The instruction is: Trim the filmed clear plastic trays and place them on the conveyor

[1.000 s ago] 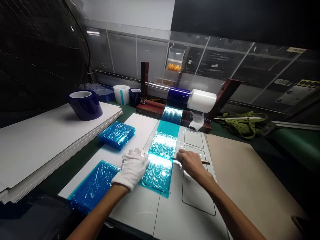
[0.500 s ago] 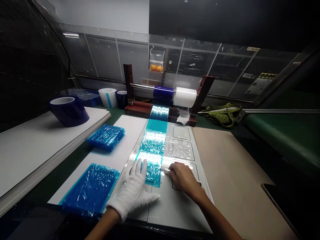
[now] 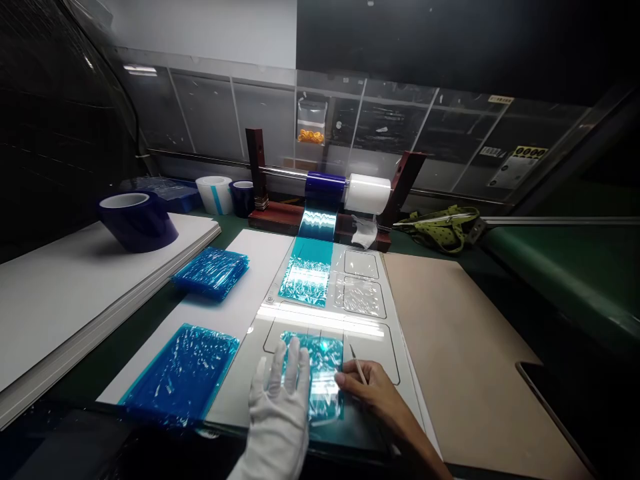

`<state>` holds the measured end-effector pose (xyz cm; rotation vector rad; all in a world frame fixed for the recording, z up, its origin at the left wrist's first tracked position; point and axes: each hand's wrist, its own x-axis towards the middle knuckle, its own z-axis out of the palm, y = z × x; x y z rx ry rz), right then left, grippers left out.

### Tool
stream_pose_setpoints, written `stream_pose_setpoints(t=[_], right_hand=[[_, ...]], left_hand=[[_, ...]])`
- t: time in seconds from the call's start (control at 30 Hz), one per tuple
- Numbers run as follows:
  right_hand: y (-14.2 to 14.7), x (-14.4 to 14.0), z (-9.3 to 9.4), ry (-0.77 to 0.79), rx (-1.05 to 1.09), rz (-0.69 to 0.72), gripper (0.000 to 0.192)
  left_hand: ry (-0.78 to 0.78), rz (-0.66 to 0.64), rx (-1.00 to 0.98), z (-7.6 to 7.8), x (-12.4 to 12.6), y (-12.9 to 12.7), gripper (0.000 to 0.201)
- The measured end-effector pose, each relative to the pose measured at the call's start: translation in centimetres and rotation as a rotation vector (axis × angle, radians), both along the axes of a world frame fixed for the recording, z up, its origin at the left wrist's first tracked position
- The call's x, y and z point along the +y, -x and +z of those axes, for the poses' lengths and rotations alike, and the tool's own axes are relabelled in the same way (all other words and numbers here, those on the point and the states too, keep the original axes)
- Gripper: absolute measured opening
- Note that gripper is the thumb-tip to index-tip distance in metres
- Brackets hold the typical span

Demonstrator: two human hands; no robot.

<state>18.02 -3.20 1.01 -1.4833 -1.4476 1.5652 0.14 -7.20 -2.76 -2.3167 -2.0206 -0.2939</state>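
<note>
My left hand (image 3: pixel 281 397), in a white glove, lies with its fingers spread on the left part of a cut piece of blue protective film (image 3: pixel 326 373). My bare right hand (image 3: pixel 375 388) has its thumb and fingertips at the film's right edge. A slim craft knife (image 3: pixel 361 370) is held in that same hand, its tip pointing up and away. Beneath is a glossy sheet with black outlined panels (image 3: pixel 370 343). Farther back, a film strip (image 3: pixel 311 267) runs down from a dark blue roll (image 3: pixel 325 187) and ends on the sheet.
A white roll (image 3: pixel 369 193) shares the wooden stand's (image 3: pixel 275 222) rod. Stacked film pieces (image 3: pixel 183 373) and another film bundle (image 3: pixel 213 272) lie at left. A large blue tape roll (image 3: pixel 137 220) sits on white boards (image 3: pixel 50 287). Brown board (image 3: pixel 450 333) and a green pouch (image 3: pixel 443 230) are at right.
The near part of the film strip is now a separate piece, drawn toward me. Both hands moved nearer with it, and the knife now points away from me.
</note>
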Motion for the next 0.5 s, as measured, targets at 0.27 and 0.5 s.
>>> stream_pose_setpoints(t=[0.27, 0.5], right_hand=[[-0.7, -3.9, 2.0, 0.09, 0.226, -0.196, 0.044], [-1.9, -5.1, 2.8, -0.092, 0.119, -0.239, 0.052]], left_hand=[[0.193, 0.32, -1.095, 3.8, -3.7, 1.9, 0.09], [0.423, 0.39, -1.563, 5.8, -0.9, 4.3, 0.064]])
